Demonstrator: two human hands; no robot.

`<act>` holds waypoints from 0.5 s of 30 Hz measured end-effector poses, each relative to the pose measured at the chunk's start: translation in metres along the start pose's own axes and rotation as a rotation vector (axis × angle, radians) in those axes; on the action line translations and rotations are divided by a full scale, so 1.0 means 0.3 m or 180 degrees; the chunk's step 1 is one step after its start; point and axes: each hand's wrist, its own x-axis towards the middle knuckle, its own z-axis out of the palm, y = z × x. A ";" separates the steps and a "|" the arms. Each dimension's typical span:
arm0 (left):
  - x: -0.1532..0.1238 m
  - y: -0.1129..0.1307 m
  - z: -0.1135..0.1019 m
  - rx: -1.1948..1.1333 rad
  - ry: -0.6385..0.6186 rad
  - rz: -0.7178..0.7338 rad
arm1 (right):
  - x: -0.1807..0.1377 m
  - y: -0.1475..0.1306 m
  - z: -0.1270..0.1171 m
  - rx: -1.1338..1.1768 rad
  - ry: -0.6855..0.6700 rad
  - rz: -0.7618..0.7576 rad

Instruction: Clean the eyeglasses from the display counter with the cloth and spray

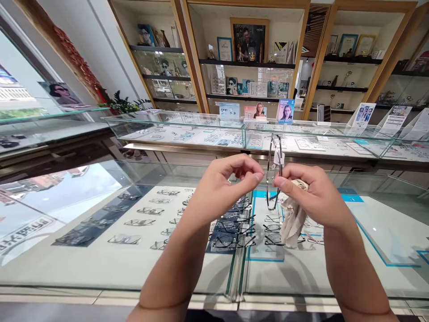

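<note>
My right hand (310, 190) grips a pair of thin dark-rimmed eyeglasses (269, 197), turned on end above the glass counter, with a small white tag (279, 158) on them. A crumpled beige cloth (292, 223) is bunched in the same hand and hangs below the fingers. Just left of the eyeglasses, my left hand (231, 181) is closed, thumb and forefinger pinched together. Its fingertips come right up to the rim; whether they touch it or hold something tiny, I cannot tell.
Below my hands, a glass display counter (110, 268) holds rows of eyeglasses (149, 210) and blue-edged trays (266, 259). Another glass showcase (187, 118) stands across from me, bearing upright cards (286, 111). Behind it rise wood-framed shelves (248, 65). A leafy plant (124, 103) sits at left.
</note>
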 end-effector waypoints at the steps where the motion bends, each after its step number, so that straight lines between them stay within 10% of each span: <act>1: 0.002 -0.003 -0.002 -0.0017 -0.0046 -0.0013 | 0.000 -0.002 0.000 0.0002 -0.0011 -0.0021; 15: -0.001 -0.009 -0.021 0.0069 -0.0194 -0.0081 | -0.004 -0.009 0.001 0.0055 -0.0124 -0.0113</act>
